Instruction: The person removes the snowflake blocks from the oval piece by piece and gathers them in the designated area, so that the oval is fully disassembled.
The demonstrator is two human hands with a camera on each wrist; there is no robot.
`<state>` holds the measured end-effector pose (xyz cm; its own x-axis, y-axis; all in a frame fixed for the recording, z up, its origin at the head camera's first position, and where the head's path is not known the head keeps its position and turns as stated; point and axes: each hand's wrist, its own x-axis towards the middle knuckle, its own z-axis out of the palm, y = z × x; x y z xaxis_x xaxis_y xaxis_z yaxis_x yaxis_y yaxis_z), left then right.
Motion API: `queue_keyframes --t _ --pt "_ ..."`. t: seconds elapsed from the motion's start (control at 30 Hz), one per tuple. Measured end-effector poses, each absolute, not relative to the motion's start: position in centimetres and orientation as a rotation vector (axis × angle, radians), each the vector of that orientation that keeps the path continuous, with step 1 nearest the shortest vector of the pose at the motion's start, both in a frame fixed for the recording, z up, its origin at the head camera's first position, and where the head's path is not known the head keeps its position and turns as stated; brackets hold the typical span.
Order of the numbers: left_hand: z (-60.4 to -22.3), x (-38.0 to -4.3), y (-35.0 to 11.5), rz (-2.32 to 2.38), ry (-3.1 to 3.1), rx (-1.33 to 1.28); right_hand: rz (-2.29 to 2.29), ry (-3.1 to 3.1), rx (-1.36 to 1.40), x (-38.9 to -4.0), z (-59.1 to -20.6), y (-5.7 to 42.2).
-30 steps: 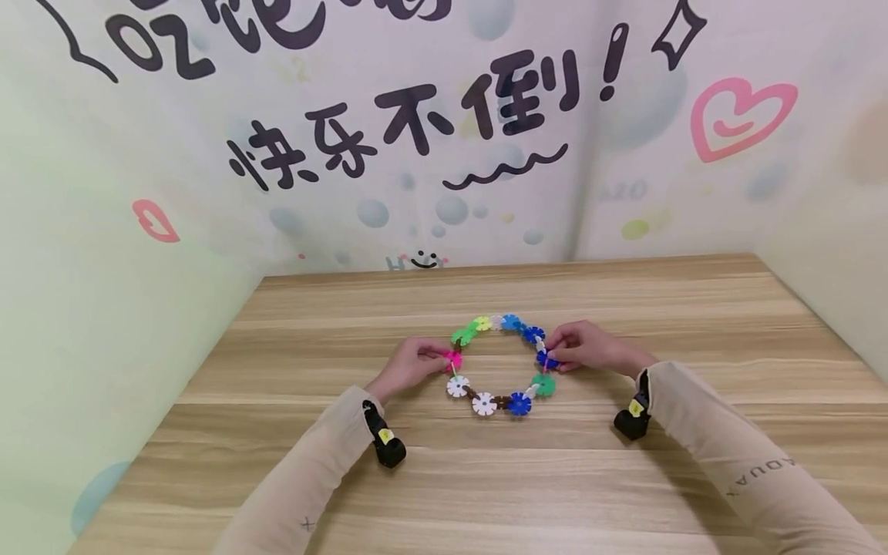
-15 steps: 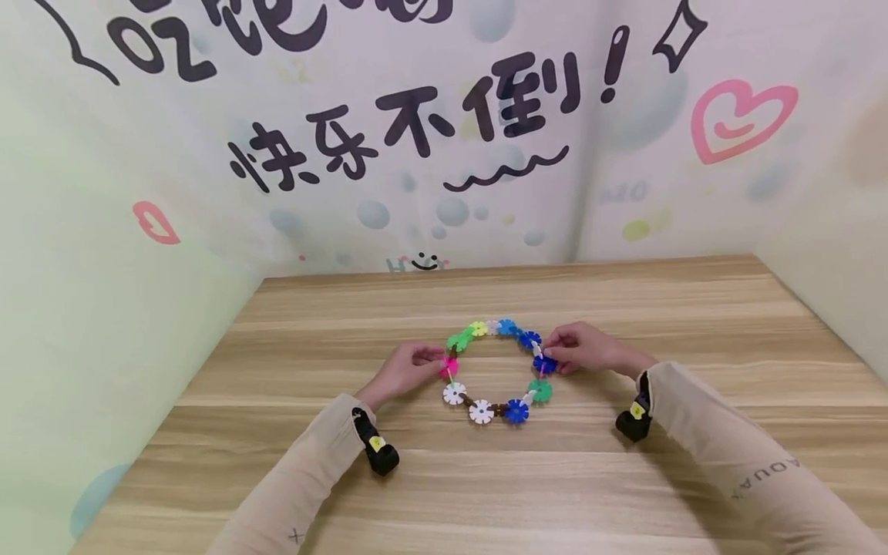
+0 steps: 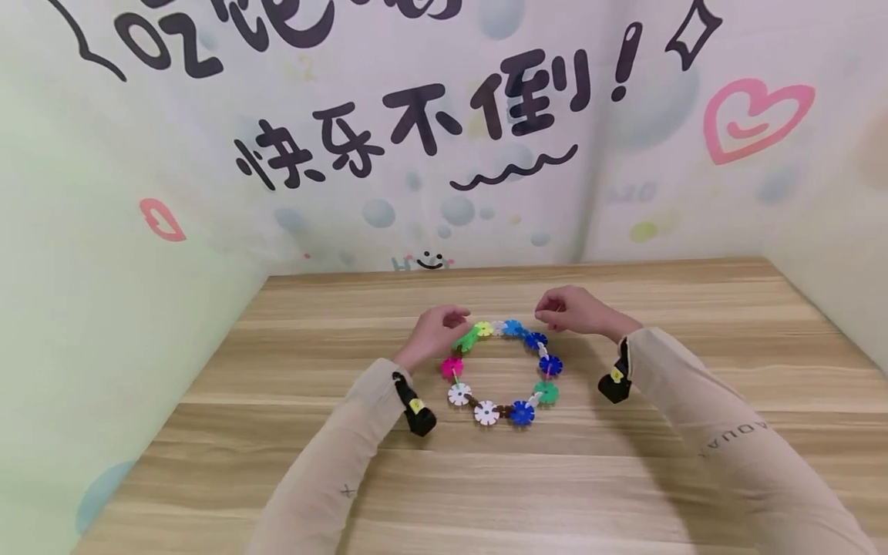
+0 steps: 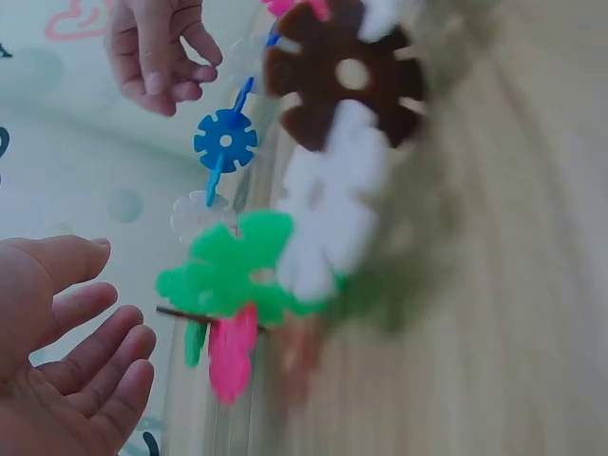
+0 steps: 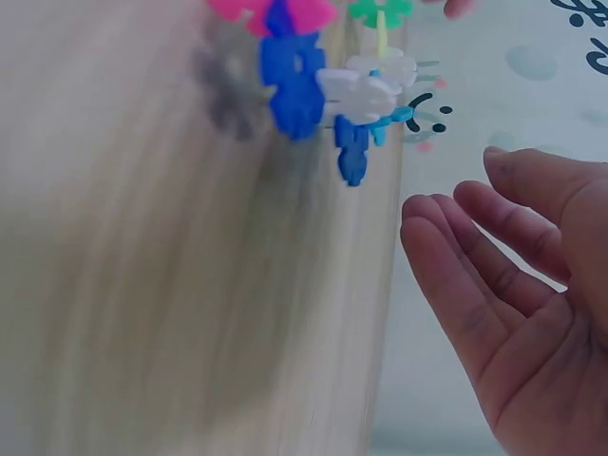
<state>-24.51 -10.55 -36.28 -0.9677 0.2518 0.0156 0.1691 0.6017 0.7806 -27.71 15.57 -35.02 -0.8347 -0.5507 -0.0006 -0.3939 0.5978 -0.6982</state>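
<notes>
A closed ring of linked plastic snowflake discs lies on the table, with a white disc (image 3: 486, 413) at its near side and a pink disc (image 3: 452, 367) at its left. My left hand (image 3: 435, 331) hovers by the ring's upper left, beside the green discs (image 4: 237, 261); the left wrist view shows its fingers loosely spread and holding nothing. Just beyond the ring's upper right is my right hand (image 3: 579, 310), nearest the blue discs (image 3: 536, 341). Its relaxed fingers hold nothing in the right wrist view, apart from the ring.
The wood-grain table (image 3: 486, 493) ends at the back against a white printed curtain (image 3: 388, 239). Side panels rise at left and right. A black wrist camera (image 3: 416, 416) sits on the left wrist, another (image 3: 614, 383) on the right.
Both hands have let go of the ring's sides and moved toward its far end. Before that, the ring slid slightly toward me.
</notes>
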Motion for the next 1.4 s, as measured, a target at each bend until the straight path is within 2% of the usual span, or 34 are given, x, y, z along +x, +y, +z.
queue_keyframes --t 0.4,0.83,1.4 --pt "-36.7 -26.6 -8.0 1.239 2.717 0.352 -1.014 2.712 -0.791 -29.9 -36.9 12.4" --pt "-37.8 -27.1 -7.3 1.156 2.734 0.423 -1.040 2.587 -0.870 -29.8 -38.0 11.3" --pt "-38.1 -27.0 -6.7 1.220 2.710 0.385 -1.221 2.458 -0.746 -29.1 -37.9 11.4"
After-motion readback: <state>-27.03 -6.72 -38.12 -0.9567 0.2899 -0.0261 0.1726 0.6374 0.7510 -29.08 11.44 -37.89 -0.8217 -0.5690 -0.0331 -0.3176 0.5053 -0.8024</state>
